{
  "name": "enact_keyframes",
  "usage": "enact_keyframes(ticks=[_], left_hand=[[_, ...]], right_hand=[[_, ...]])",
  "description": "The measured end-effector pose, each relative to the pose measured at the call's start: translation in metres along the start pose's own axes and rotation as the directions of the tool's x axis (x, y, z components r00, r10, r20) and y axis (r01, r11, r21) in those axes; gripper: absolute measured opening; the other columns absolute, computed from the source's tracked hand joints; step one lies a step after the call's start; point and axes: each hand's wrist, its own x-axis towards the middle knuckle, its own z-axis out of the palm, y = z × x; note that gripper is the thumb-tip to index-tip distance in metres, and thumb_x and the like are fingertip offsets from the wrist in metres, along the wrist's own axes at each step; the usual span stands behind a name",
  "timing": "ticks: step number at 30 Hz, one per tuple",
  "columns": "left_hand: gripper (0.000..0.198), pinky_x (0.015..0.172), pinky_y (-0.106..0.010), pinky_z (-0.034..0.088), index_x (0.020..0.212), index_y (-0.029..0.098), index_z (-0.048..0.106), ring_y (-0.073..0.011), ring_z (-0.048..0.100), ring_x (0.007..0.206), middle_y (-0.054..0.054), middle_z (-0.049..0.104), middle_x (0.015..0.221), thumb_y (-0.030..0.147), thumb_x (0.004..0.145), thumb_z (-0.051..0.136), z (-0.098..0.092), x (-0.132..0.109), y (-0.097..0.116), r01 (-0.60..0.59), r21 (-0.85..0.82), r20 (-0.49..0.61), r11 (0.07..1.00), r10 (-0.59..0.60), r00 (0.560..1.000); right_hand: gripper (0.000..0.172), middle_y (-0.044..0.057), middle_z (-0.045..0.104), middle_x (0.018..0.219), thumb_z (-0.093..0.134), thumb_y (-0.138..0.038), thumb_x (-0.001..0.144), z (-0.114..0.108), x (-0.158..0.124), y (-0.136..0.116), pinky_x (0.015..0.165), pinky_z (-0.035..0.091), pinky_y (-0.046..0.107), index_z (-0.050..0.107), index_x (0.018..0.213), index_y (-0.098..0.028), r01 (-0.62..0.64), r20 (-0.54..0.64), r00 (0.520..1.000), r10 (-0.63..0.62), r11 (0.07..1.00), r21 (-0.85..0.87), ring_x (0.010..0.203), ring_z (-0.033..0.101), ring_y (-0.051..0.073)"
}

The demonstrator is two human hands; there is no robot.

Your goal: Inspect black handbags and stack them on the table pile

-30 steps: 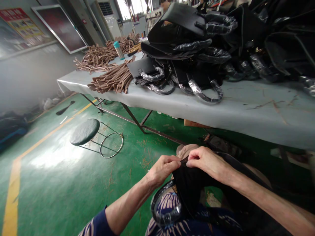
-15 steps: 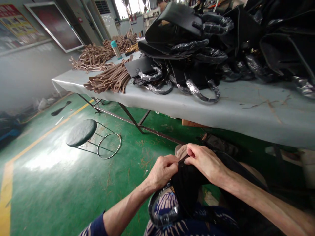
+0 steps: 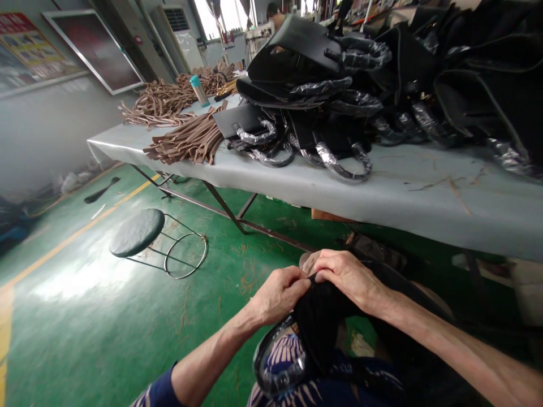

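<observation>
A black handbag (image 3: 316, 322) lies across my lap, its plastic-wrapped handle (image 3: 278, 384) hanging toward me. My left hand (image 3: 282, 294) pinches the bag's far edge between thumb and fingers. Right beside it, my right hand (image 3: 352, 277) grips the same edge, thumb and fingertips pressed together. The two sets of fingertips almost meet. Much of the bag is dark, and its right part is lost in shadow under my right forearm.
A grey-covered table (image 3: 403, 198) runs across ahead, bearing piled black handbags (image 3: 297, 51), bundled brown straps (image 3: 190, 138) and a teal-lidded bottle (image 3: 199, 90). On the green floor at left, a round stool (image 3: 138, 232) leans or lies tilted.
My right hand has moved slightly left along the bag's edge, bringing its fingertips closer to my left hand's. Both hands keep their grip. The view has shifted a little.
</observation>
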Motion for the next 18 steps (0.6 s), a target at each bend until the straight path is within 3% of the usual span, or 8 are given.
enact_keyframes(ticks=[3, 7, 14, 18], left_hand=[[0.030, 0.049, -0.021, 0.025, 0.085, 0.013, 0.063, -0.0090, 0.036, 0.055, 0.005, 0.045, 0.061, 0.041, 0.074, 0.055, -0.003, 0.009, 0.010, 0.052, 0.115, 0.049, 0.992, -0.058, 0.997], [0.019, 0.052, -0.022, 0.025, 0.076, 0.014, 0.067, -0.0095, 0.037, 0.055, 0.005, 0.044, 0.057, 0.030, 0.067, 0.061, -0.004, 0.023, 0.020, 0.034, 0.294, 0.115, 0.955, -0.070, 0.991], [0.016, 0.047, -0.021, 0.021, 0.073, 0.012, 0.063, -0.0085, 0.035, 0.054, 0.005, 0.041, 0.058, 0.025, 0.069, 0.054, -0.003, 0.026, 0.004, 0.064, 0.145, 0.116, 0.987, -0.081, 0.990], [0.015, 0.046, -0.021, 0.019, 0.068, 0.012, 0.059, -0.0080, 0.032, 0.053, 0.005, 0.037, 0.057, 0.025, 0.069, 0.053, -0.003, 0.024, -0.003, 0.049, 0.094, 0.107, 0.994, -0.059, 0.992]], right_hand=[[0.017, 0.001, 0.062, 0.077, 0.053, -0.015, 0.076, -0.001, 0.002, -0.005, 0.069, 0.041, 0.025, 0.068, 0.073, -0.023, 0.003, 0.032, 0.999, -0.003, 1.000, -0.009, 0.073, 0.056, 0.015], [0.014, 0.002, 0.061, 0.077, 0.055, -0.014, 0.073, -0.004, 0.001, -0.010, 0.070, 0.041, 0.025, 0.066, 0.071, -0.021, 0.000, 0.051, 0.999, 0.000, 1.000, -0.014, 0.075, 0.056, 0.016], [0.027, 0.001, 0.052, 0.108, 0.049, -0.010, 0.075, -0.007, -0.026, 0.012, 0.077, 0.044, 0.026, 0.053, 0.097, -0.025, -0.047, -0.120, 0.991, 0.051, 0.998, 0.041, 0.088, 0.054, 0.014], [0.017, 0.002, 0.055, 0.096, 0.049, -0.008, 0.080, -0.010, -0.034, 0.023, 0.077, 0.042, 0.029, 0.054, 0.087, -0.022, 0.002, -0.112, 0.993, -0.020, 0.988, -0.155, 0.087, 0.054, 0.016]])
